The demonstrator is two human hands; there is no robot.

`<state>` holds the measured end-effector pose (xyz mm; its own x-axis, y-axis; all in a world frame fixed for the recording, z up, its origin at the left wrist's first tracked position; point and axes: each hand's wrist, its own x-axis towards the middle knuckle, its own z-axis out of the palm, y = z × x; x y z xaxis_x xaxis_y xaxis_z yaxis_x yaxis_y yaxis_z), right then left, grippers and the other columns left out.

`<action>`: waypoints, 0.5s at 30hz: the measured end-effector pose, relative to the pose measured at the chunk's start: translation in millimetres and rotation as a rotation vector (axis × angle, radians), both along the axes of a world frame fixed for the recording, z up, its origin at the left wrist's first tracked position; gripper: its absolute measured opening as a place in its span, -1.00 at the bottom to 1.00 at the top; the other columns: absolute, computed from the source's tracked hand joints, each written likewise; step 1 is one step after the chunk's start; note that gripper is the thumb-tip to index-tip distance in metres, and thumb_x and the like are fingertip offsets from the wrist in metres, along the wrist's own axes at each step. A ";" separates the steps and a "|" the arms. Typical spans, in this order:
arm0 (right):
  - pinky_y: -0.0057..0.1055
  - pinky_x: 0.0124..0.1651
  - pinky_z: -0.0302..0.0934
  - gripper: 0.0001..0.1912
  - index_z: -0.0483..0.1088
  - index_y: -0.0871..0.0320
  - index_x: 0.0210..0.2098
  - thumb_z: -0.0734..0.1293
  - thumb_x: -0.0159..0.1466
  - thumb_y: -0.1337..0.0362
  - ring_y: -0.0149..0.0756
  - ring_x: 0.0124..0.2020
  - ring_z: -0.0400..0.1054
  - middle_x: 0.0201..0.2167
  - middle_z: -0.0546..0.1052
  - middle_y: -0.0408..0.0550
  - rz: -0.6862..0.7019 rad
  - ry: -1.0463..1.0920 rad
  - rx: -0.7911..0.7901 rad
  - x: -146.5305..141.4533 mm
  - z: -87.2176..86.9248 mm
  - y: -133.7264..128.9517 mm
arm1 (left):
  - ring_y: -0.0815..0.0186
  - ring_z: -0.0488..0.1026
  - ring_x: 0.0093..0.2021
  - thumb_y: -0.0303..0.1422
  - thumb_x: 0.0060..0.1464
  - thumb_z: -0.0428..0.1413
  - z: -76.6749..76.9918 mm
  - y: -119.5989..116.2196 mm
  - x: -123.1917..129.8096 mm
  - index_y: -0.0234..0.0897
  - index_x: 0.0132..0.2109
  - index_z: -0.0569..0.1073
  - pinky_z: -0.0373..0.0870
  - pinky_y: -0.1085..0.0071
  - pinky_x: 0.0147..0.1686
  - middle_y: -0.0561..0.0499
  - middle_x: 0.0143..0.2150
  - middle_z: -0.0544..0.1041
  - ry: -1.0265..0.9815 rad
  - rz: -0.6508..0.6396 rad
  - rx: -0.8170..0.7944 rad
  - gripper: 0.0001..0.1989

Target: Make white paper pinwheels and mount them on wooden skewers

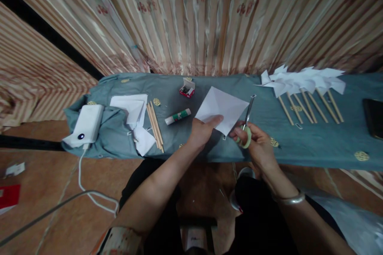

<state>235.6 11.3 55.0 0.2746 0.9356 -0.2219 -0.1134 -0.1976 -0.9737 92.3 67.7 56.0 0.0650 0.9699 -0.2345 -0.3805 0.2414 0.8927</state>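
Note:
A square white sheet of paper (223, 105) with faint creases is pinched at its lower left edge by my left hand (205, 129), thumb on top. My right hand (254, 139) holds scissors (246, 135) with pale green handles, fingers wrapped round the loops. Their blades point up and away, just beside the paper's right corner. A glue stick (178, 116) with a green label lies left of the paper. Behind it sits a small open red box (187, 89) with dark small items inside.
Several wooden sticks (154, 127) and white paper pieces (134, 111) lie to the left, near a white power bank (87, 123) with a cable. Several paper pinwheels (305, 81) on sticks rest at the right, before a dark object (374, 117) at the edge.

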 end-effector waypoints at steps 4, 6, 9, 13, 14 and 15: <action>-0.47 -0.48 0.24 -0.51 0.49 0.11 -0.27 0.49 0.02 -0.14 -0.36 -0.49 0.39 -0.46 0.59 -0.07 0.262 -0.004 -0.025 -6.9 -3.1 -15.1 | 0.26 0.53 -0.33 -0.31 -0.27 0.38 4.2 12.8 -12.5 -0.33 -0.28 0.53 0.46 0.37 -0.33 -0.07 -0.26 0.63 -0.027 0.082 0.007 -0.66; -0.44 -0.40 0.30 -0.48 0.49 0.11 -0.25 0.47 0.03 -0.18 -0.33 -0.45 0.41 -0.45 0.59 -0.06 0.380 0.004 -0.018 -8.5 -4.4 -21.4 | 0.26 0.53 -0.32 -0.33 -0.29 0.39 7.1 16.2 -17.6 -0.33 -0.27 0.54 0.45 0.38 -0.35 -0.07 -0.27 0.63 -0.038 0.114 0.012 -0.64; -0.42 -0.29 0.32 -0.48 0.50 0.11 -0.21 0.47 0.05 -0.16 -0.34 -0.41 0.42 -0.44 0.57 -0.09 0.507 -0.030 -0.011 -7.3 -6.7 -27.0 | 0.25 0.53 -0.33 -0.35 -0.29 0.38 11.1 15.9 -21.5 -0.36 -0.27 0.55 0.45 0.38 -0.36 -0.08 -0.27 0.63 -0.067 0.123 0.016 -0.65; -0.46 -0.36 0.23 -0.49 0.51 0.13 -0.19 0.46 0.08 -0.14 -0.40 -0.46 0.32 -0.48 0.51 -0.14 0.586 -0.101 -0.011 -3.2 -8.2 -28.4 | 0.28 0.50 -0.40 -0.38 -0.30 0.38 12.7 11.2 -19.6 -0.37 -0.32 0.56 0.37 0.41 -0.42 -0.07 -0.34 0.62 -0.063 0.117 -0.026 -0.70; -0.46 -0.38 0.21 -0.49 0.51 0.13 -0.19 0.46 0.08 -0.14 -0.40 -0.47 0.30 -0.49 0.49 -0.15 0.593 -0.107 -0.010 -2.8 -7.9 -28.1 | 0.29 0.49 -0.41 -0.39 -0.29 0.37 12.6 10.2 -18.4 -0.37 -0.34 0.55 0.35 0.42 -0.44 -0.06 -0.36 0.61 -0.054 0.119 -0.040 -0.71; -0.46 -0.39 0.19 -0.49 0.51 0.14 -0.19 0.46 0.08 -0.15 -0.41 -0.48 0.28 -0.49 0.48 -0.15 0.594 -0.108 -0.010 -2.8 -7.2 -27.8 | 0.31 0.48 -0.43 -0.40 -0.29 0.37 12.4 9.4 -17.1 -0.36 -0.35 0.55 0.34 0.42 -0.44 -0.05 -0.38 0.60 -0.048 0.118 -0.050 -0.73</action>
